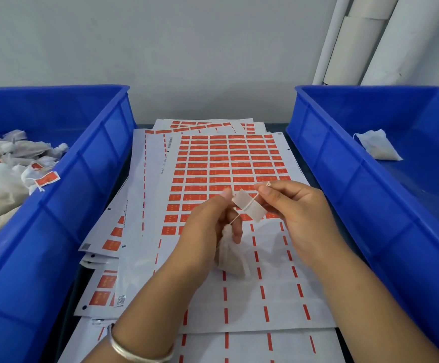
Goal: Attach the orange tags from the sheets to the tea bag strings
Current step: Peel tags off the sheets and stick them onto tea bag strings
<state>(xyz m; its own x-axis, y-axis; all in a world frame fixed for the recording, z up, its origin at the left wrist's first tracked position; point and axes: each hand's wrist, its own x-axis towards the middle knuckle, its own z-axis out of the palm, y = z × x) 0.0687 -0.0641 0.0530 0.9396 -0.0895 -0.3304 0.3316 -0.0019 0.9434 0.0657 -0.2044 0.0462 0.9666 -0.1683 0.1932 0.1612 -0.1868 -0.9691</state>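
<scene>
Both hands are held above the middle of the tabletop, over the sheets (229, 163) of orange tags. The left hand (208, 231) comes in from the near edge with the forearm slanted toward the centre, and a silver bangle (134, 348) is worn on its wrist. Its grip is closed on a tag (250, 205): the thumb and forefinger pinch the left end of the tag, whose pale back side is turned upward. The other fingers of this hand are curled, and the tea bag (231, 258) hangs below them, just above the top sheet.

The right hand (297, 208) enters from the near right corner, with the wrist bent slightly inward. Its grip is also closed: the thumb and forefinger pinch the end of the string (250, 201), which is drawn across the back of the tag and runs down to the top of the tea bag. A small loop of string is seen above the fingertips.

The sheets are stacked untidily between two blue bins. In the left bin (87, 179), at the left edge of the tabletop, many tea bags with orange tags are piled (9, 179). In the right bin (344, 166), at the right edge, one white tea bag without a visible tag (378, 148) is lying. White tubes (370, 40) are leaned against the wall behind the far right corner.
</scene>
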